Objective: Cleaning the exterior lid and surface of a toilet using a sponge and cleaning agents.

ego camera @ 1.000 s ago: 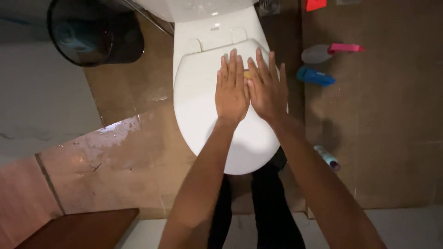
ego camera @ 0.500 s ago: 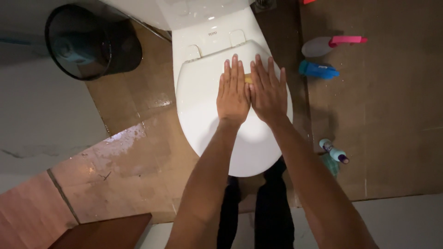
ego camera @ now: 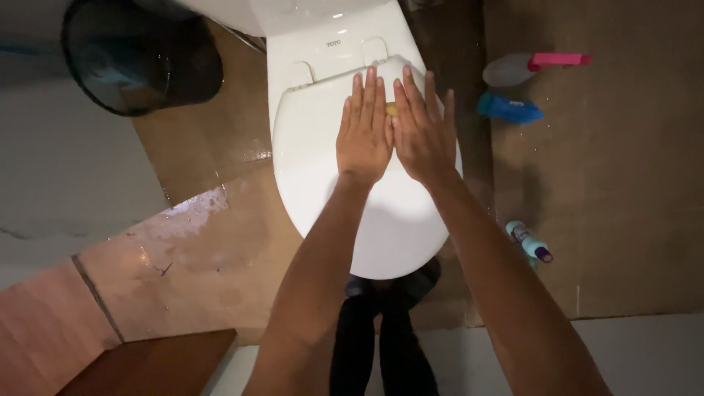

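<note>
Head view: left hand and right hand are pressing flat, fingers extended, grasping nothing, on the closed white toilet lid, having slid slightly toward the hinge since a second ago, a yellow object peeking between them.

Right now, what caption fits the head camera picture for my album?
Both hands, left and right, press flat on a white toilet lid, a yellow bit between them.
</note>
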